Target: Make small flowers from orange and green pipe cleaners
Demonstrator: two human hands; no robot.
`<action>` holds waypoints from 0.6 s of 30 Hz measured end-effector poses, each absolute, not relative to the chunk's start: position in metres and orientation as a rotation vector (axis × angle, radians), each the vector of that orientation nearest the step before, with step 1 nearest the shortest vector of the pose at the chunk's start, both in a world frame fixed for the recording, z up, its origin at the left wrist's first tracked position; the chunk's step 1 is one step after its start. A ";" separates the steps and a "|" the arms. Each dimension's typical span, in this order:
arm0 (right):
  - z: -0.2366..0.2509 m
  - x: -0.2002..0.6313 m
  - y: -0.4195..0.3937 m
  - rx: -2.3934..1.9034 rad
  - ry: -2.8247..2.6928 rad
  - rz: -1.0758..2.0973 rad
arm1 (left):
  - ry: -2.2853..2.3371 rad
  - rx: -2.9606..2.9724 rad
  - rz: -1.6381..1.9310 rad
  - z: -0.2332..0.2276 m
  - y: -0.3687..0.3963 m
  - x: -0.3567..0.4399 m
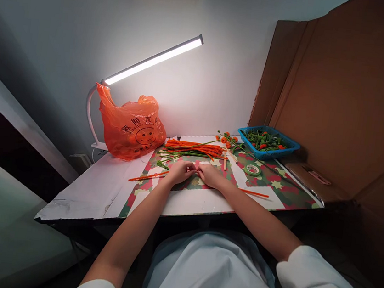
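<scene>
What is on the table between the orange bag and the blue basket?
In the head view, a pile of orange and green sticks lies between the orange bag and the blue basket, then a sprig with small orange balls close to the basket.

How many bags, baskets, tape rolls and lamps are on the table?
Orange plastic bag: 1
Blue basket: 1
Green tape roll: 1
Desk lamp: 1
Total: 4
The pile of orange and green sticks is too tangled to count.
</scene>
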State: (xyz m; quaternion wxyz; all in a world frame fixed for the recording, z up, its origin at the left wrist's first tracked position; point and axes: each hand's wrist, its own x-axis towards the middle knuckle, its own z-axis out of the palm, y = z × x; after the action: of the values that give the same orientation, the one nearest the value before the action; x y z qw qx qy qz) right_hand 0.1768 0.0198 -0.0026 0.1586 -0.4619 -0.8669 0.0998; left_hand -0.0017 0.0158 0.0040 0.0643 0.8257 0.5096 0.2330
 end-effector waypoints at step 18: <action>-0.004 0.175 0.022 -1.322 -2.502 0.232 | 1.620 2.502 0.674 0.003 0.017 -0.001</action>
State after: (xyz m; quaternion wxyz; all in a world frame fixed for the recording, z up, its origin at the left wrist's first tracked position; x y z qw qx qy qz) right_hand 0.1749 0.0216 -0.0041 0.1508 -0.4603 -0.8711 0.0808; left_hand -0.0014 0.0167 0.0027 0.0428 0.8181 0.5296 0.2202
